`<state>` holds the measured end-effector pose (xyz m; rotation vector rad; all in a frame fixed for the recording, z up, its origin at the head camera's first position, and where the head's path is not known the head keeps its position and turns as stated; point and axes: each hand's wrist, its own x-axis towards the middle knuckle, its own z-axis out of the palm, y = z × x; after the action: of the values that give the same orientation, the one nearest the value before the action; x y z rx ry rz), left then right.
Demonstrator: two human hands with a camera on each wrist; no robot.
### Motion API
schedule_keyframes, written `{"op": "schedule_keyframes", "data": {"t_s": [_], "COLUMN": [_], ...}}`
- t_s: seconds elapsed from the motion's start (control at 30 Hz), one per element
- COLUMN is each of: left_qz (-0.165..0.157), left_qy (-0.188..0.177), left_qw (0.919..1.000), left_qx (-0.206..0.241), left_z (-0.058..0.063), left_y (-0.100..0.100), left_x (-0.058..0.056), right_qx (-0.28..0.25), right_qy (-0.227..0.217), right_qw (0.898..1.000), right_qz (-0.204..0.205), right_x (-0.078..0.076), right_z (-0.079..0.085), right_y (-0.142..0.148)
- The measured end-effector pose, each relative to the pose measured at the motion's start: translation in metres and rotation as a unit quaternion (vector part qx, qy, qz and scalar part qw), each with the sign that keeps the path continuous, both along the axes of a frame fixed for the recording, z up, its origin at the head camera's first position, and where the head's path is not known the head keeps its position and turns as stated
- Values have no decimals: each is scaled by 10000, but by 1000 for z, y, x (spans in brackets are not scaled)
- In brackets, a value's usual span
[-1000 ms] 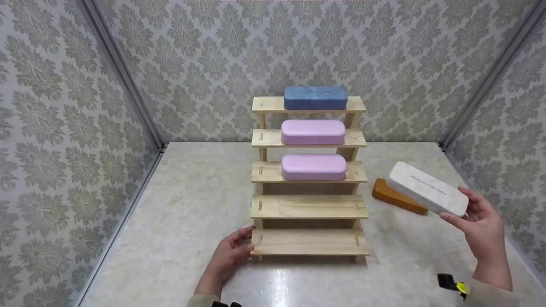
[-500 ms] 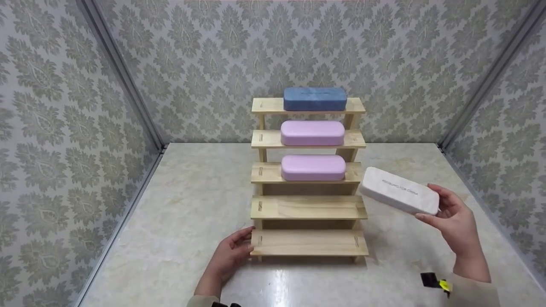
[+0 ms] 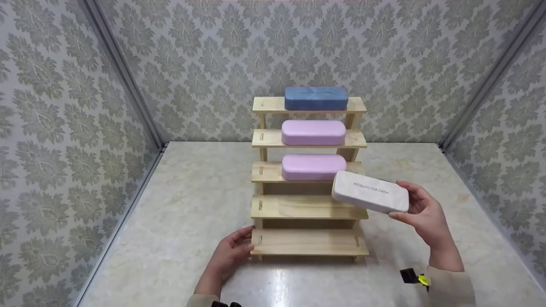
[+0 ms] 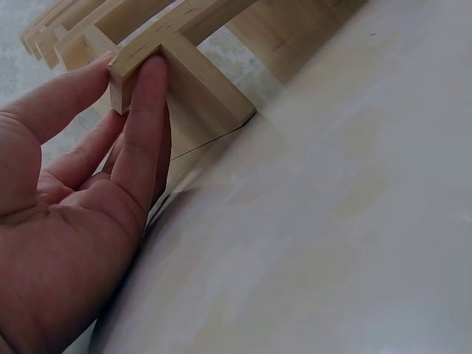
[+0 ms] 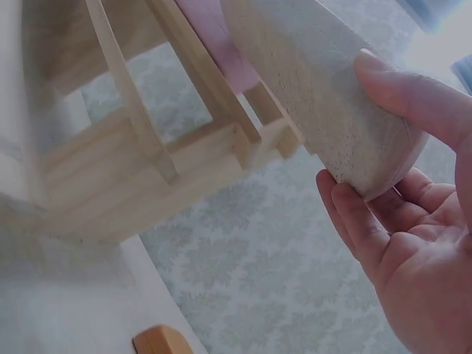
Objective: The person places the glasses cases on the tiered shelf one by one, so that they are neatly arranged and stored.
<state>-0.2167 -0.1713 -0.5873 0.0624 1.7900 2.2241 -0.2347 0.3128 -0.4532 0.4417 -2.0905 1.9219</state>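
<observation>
My right hand [image 3: 426,217] grips the right end of a white glasses case [image 3: 370,192] with small lettering on its lid. The case is held tilted, its left end overlapping the third and fourth shelves of a wooden step rack [image 3: 309,242] in the head view. At the rack's lower left, my left hand [image 3: 230,251] pinches the end of the bottom shelf [image 4: 158,37] between thumb and fingers. A blue glasses case [image 3: 315,99] sits on the top shelf. Below it, two pink glasses cases [image 3: 313,132] lie on the second and third shelves, one on each.
An orange-brown case [image 5: 162,341] lies on the table [image 3: 192,204] right of the rack; in the head view the white case and right hand hide it. Patterned panels [image 3: 213,64] stand behind and on both sides.
My right hand has carried the white case leftward from above the orange-brown case to the rack's right side, turning it more level. The left hand has stayed on the bottom shelf.
</observation>
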Motion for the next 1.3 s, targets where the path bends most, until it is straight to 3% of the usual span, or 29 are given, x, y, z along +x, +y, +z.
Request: {"op": "schedule_keyframes", "data": {"t_s": [0.23,0.53,0.87,1.3], "left_qz": [42,67,68,-81], "left_qy": [33,149,153,78], "left_qw": [10000,9998,9996,9999], "left_qx": [72,-123,-240,113], "left_z": [1,2,-1,-2], "left_y": [2,1,0,0], "left_x": [0,-2,-1,1], "right_qx": [-48,300,330,659], "right_qy": [-94,-209,-527,-797], "right_qw": [9991,9978,9945,9902], "right_qz": [405,559,842,938], "right_x": [-7,-16,-27,-38], "right_z": [-2,-4,-15,-24], "right_y": [-20,-45,-72,-92]}}
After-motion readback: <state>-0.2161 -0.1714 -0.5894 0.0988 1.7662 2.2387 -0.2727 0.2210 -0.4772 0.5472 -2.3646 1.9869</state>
